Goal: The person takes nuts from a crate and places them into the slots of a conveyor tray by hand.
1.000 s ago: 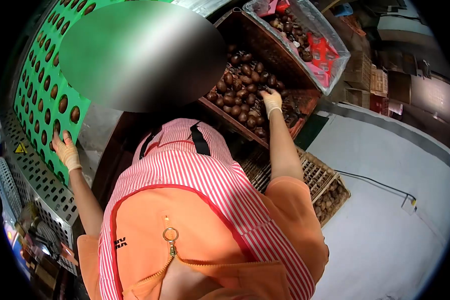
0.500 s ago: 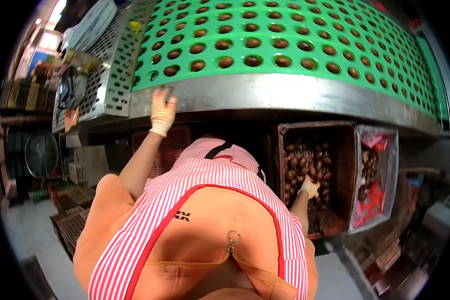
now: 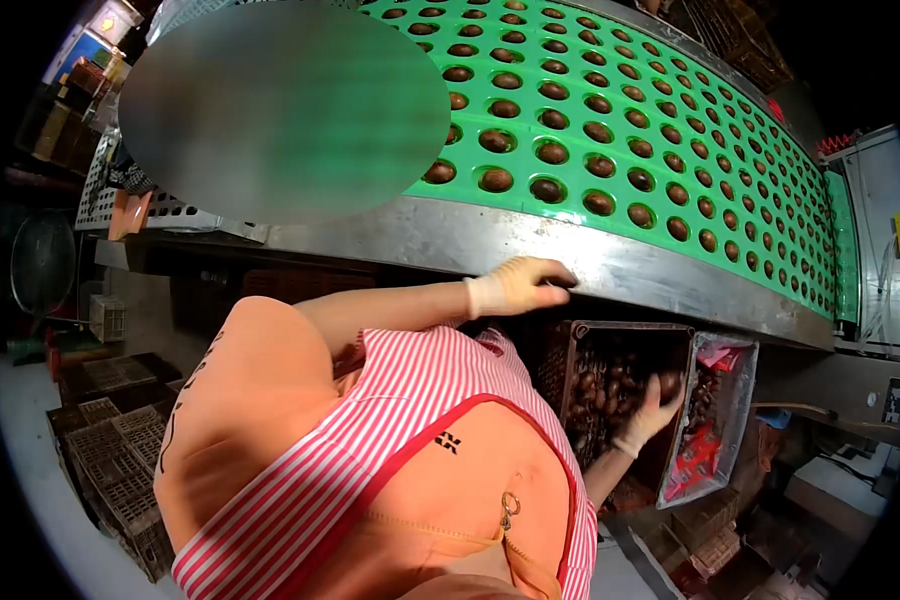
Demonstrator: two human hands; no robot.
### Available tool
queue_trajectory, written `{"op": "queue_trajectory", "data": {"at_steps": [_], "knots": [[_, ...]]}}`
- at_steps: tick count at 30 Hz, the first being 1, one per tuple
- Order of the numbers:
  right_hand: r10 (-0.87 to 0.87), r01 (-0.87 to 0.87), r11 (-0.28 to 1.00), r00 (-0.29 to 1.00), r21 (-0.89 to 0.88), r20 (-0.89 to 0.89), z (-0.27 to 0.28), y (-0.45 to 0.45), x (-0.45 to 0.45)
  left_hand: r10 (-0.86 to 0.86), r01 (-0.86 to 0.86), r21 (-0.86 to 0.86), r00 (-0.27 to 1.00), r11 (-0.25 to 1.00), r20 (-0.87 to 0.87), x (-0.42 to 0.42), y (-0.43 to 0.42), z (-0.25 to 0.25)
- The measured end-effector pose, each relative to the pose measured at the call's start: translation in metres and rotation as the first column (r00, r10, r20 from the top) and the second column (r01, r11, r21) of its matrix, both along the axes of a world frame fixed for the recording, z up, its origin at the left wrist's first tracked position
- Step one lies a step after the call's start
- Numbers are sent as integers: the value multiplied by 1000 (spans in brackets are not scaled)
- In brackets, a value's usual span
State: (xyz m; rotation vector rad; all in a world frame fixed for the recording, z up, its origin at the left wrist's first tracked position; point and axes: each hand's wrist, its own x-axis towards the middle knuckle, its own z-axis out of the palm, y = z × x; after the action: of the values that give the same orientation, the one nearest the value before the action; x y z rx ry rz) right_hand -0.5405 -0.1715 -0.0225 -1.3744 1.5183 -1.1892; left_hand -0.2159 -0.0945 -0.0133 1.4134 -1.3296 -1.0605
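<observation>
My left hand (image 3: 525,284), in a pale glove with bare fingertips, is at the front metal edge (image 3: 630,262) of the green tray, its fingers curled round a dark brown egg-like object (image 3: 560,279). Over the brown crate (image 3: 630,326) my right hand (image 3: 653,415) is closed on a brown egg (image 3: 669,384). Many brown eggs (image 3: 595,385) lie in that crate. The green tray (image 3: 580,168) has rows of oval pockets, most showing a brown egg.
A plastic-lined box (image 3: 740,400) with eggs and red packets adjoins the crate on the right. Stacked crates (image 3: 120,450) stand at the lower left. A perforated metal panel (image 3: 175,212) lies left of the tray. A blurred oval covers the upper left.
The view has turned. My left hand has moved right along the tray's edge towards the crate. My right hand has lifted from among the eggs with an egg in it.
</observation>
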Motion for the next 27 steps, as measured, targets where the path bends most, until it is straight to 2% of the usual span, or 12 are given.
{"op": "queue_trajectory", "data": {"at_steps": [4, 6, 8, 10, 12, 14, 16, 18, 20, 21, 24, 27], "knots": [[264, -241, 961, 947, -137, 183, 28, -2, 142, -6, 3, -13, 981, 1000, -195, -15, -22, 10], [310, -523, 764, 810, -378, -497, 21, -9, 189, 95, -103, -15, 954, 995, -283, -9, -24, 13], [376, -555, 807, 748, -205, -547, 17, -7, 233, 220, -228, 16, 913, 973, -344, 20, -31, -2], [555, -632, 762, 751, -144, -358, 16, -4, 260, 293, -301, 48, 857, 952, -423, 53, -24, -26], [673, -689, 725, 715, 23, 190, 0, -8, 271, 292, -294, 95, 751, 951, -593, 98, 6, -24], [489, -587, 800, 759, 128, 429, 11, -10, 274, 474, -458, -221, 880, 861, 22, 161, 42, -26], [310, -503, 851, 713, 150, 629, 4, -27, 263, 629, -510, -367, 637, 778, 446, 219, 85, -12], [229, -530, 835, 583, 151, 780, -11, -52, 240, 649, -560, -358, 500, 747, 573, 274, 123, -30], [143, -537, 838, 390, 99, 910, -41, -74, 214, 562, -555, -244, 524, 795, 640, 307, 150, -49], [93, -585, 805, 289, 98, 953, -50, -87, 203, 234, -528, 94, 521, 844, 821, 310, 147, -29], [98, -589, 808, 143, 5, 985, -57, -93, 196, 239, -540, -7, 360, 842, 902, 311, 156, -51], [119, -587, 809, 136, -17, 983, -60, -90, 195, 453, -635, -127, 382, 762, 805, 334, 136, -57]]}}
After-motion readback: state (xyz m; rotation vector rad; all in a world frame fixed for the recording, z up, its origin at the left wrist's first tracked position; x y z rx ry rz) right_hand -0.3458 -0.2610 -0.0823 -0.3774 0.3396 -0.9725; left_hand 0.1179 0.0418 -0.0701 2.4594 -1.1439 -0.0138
